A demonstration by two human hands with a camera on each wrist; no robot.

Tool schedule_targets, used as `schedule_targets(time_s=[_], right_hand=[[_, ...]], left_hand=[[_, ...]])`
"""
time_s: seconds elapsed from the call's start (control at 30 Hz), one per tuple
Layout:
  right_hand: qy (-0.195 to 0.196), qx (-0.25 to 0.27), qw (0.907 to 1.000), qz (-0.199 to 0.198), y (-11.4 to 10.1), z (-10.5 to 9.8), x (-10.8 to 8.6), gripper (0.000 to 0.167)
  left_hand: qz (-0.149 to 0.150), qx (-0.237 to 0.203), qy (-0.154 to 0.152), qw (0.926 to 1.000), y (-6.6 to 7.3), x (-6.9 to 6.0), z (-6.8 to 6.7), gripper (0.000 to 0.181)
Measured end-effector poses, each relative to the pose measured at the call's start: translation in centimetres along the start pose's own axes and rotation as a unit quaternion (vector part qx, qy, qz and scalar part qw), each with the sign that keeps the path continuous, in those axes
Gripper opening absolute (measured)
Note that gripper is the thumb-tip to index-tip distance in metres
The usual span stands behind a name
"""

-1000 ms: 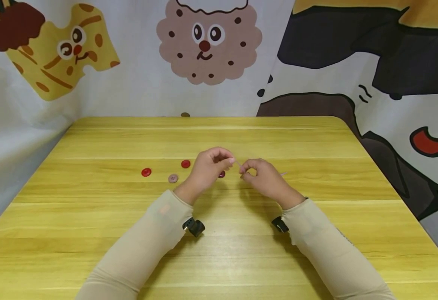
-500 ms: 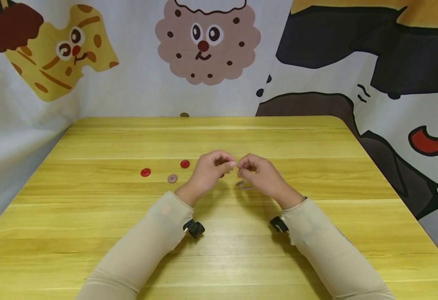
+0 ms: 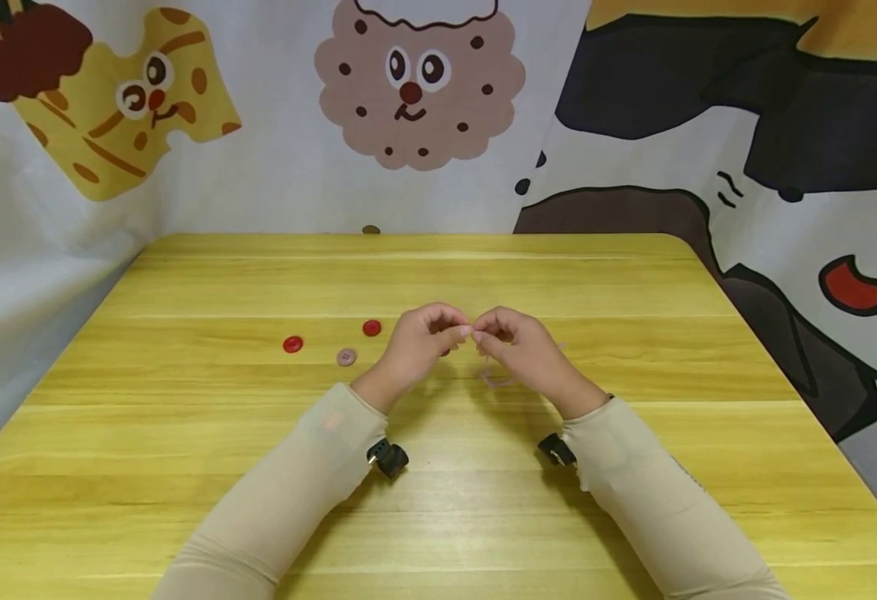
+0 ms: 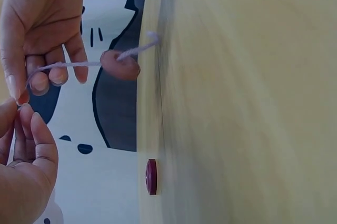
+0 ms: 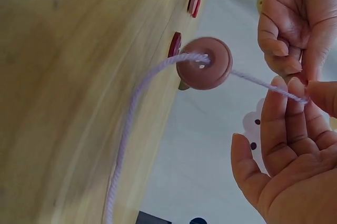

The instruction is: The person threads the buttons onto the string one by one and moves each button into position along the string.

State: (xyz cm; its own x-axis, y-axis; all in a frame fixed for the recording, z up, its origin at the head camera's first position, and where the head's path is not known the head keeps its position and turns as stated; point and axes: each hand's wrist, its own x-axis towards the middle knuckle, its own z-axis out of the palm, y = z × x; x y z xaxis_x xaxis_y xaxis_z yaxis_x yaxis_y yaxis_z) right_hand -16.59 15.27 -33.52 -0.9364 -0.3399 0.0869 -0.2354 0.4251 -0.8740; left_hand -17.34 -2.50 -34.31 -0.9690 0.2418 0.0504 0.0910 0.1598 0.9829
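Note:
A length of lilac yarn runs through a brownish-pink button that hangs below the hands, clear of the table. My right hand pinches the yarn between thumb and fingertips. Against it, the fingertips of my left hand pinch at the yarn's end, which the fingers hide. Just beyond the left fingers lies a dark red button, mostly covered in the head view. Left of that hand, two red buttons, one nearer and one farther, lie with a dusty-pink button.
The wooden table spreads around both forearms, its far edge against a cartoon-printed curtain. Small black cameras are strapped at the left wrist and right wrist.
The hands have come together from a small gap, with the yarn earlier stretched between them. The yarn's loose part and its button now hang under the right hand. The table buttons stay put.

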Motion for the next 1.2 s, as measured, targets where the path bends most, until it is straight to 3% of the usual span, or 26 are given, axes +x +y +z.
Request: schedule_targets(time_s=[0.23,0.43,0.8,1.03,1.2], right_hand=[[0.002,-0.005,1.0,-0.002,0.0,0.1,0.0,0.015],[0.004,-0.008,1.0,-0.003,0.1,0.1,0.1,0.015],[0.007,-0.009,0.9999,-0.005,0.2,0.1,0.0,0.015],[0.007,-0.008,0.9999,-0.003,0.4,0.1,0.1,0.015],[0.004,-0.001,1.0,-0.001,0.4,0.0,0.1,0.014]], left_hand=[[0.002,-0.001,-0.006,1.0,-0.3,0.0,-0.3,0.013],[-0.006,-0.043,-0.01,0.999,-0.6,-0.1,-1.1,0.017],[-0.012,-0.033,0.004,0.9994,-0.9,-0.1,-2.8,0.021],[-0.038,-0.046,0.016,0.9981,-0.9,-0.1,-4.5,0.025],[-0.017,-0.046,0.03,0.9984,-0.9,-0.2,-6.2,0.028]])
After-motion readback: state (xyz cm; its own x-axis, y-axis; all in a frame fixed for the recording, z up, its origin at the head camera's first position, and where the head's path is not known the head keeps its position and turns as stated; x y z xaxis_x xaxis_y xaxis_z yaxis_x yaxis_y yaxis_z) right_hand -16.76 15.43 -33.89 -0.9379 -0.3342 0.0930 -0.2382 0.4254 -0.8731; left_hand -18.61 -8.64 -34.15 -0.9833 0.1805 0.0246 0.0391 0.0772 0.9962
